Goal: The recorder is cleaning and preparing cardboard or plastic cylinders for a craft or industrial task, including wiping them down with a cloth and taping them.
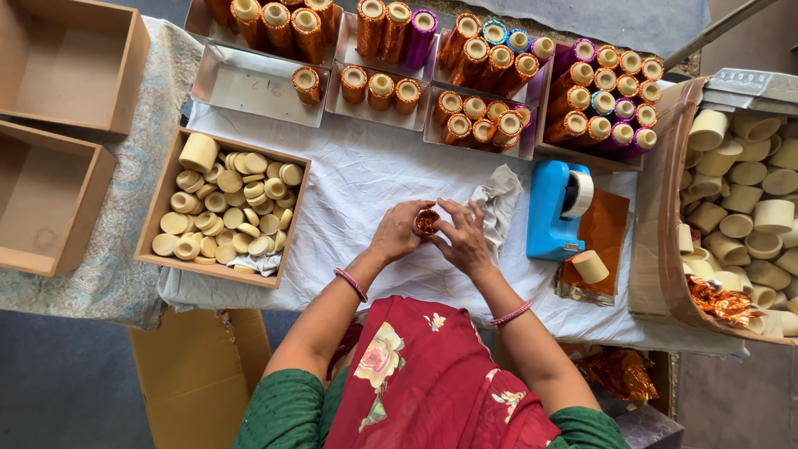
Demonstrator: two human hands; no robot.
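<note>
My left hand and my right hand meet over the white cloth and both grip a small cylinder wrapped in shiny orange foil. The fingers of both hands press the foil around it. A blue tape dispenser stands just right of my right hand. A stack of orange foil sheets lies beside it, with one bare cream cylinder resting on top. A crumpled white rag lies behind my right hand.
A wooden box of cream discs sits to the left, with two empty wooden boxes further left. Metal trays with foil-wrapped orange, purple and blue cylinders line the back. A carton of bare cream cylinders stands at right.
</note>
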